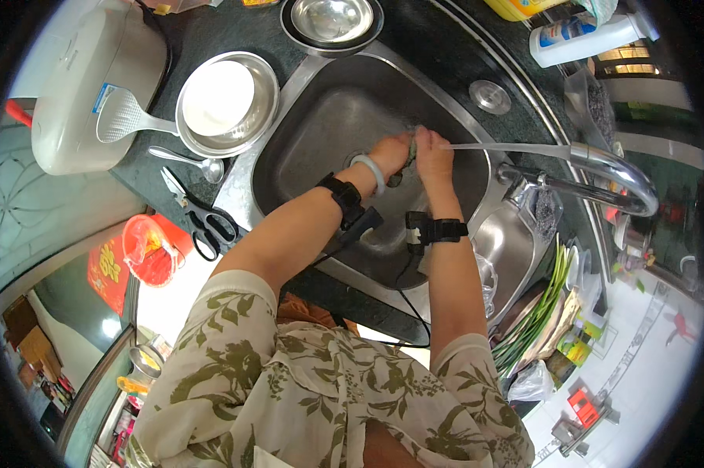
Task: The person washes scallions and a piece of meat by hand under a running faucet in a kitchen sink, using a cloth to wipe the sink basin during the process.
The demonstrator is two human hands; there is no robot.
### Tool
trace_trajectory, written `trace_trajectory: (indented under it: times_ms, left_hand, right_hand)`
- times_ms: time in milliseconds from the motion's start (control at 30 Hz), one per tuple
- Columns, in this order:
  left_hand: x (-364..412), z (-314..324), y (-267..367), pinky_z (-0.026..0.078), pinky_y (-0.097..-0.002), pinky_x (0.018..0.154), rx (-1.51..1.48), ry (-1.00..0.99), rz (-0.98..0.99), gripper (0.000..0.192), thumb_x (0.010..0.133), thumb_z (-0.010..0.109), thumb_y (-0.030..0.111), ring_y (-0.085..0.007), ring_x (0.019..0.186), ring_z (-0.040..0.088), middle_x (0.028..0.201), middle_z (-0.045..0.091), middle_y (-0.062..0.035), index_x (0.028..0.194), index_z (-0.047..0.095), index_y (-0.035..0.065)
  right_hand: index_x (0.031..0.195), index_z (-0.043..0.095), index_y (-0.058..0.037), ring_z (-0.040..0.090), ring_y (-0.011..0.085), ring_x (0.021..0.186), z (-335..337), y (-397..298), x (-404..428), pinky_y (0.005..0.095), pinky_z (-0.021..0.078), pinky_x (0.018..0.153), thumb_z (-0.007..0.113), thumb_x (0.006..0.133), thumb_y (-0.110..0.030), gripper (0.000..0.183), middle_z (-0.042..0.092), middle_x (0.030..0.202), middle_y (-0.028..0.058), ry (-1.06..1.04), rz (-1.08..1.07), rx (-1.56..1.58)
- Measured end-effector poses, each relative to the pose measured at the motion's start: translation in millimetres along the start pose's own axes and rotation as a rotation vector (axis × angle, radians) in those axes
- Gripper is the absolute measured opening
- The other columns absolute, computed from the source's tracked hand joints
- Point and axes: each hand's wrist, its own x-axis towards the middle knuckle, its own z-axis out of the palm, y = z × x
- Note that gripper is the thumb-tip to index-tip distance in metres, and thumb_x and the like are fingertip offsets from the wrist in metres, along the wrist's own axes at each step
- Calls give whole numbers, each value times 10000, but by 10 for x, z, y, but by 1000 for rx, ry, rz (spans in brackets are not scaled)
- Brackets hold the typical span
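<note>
Over the large basin of a stainless steel sink [311, 120], my left hand [390, 155] and my right hand [432, 153] press together. A small greenish item [412, 151], mostly hidden by the fingers, is gripped between them; its kind cannot be made out. Below my left hand, a small dark piece [394, 179] shows. From the chrome faucet [612, 175] on the right, a stream of water [507, 148] reaches my right hand. A pale bangle [371, 169] circles my left wrist, and black strapped devices sit on both forearms.
Left of the sink lie kitchen scissors [203, 219], a metal spoon [194, 162] and a white slotted rice paddle [127, 117], beside a steel bowl [264, 111] holding a white bowl [220, 96]. Stacked bowls [331, 20] stand behind. Green scallions [533, 316] lie right of the smaller basin [507, 240].
</note>
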Motion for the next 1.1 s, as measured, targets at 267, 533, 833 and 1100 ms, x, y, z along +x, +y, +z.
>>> trace_trajectory:
  times_ms: [267,533,833,1100]
  left_hand:
    - [181,-162,-46,440,-370,618,395,178,412,334,878,515,293,-224,635,551,708,581,-194,909,572,-35]
    - [28,-164,280,399,-353,563,356,90,451,303,820,613,268,-172,584,431,608,523,-134,761,572,-26]
    - [126,-229,254,414,-313,627,200,-35,434,204,820,574,180,-122,711,482,734,553,-58,858,565,-20]
    - [-26,-321,453,441,-349,639,558,-142,526,197,699,501,30,-200,702,551,768,600,-158,878,575,-4]
  right_hand:
    - [973,631,-35,590,223,850,-328,11,-128,303,433,762,561,753,-100,240,634,898,131,-138,290,618]
    - [1016,632,-27,557,135,900,-388,179,-178,250,429,782,604,788,-65,232,616,951,51,-140,243,752]
    - [903,641,-22,561,126,758,-336,-104,-148,261,440,701,577,846,-210,207,618,789,31,-5,141,755]
    - [909,585,-24,593,299,841,-475,-157,-64,379,436,763,479,784,-162,215,627,882,127,-29,39,408]
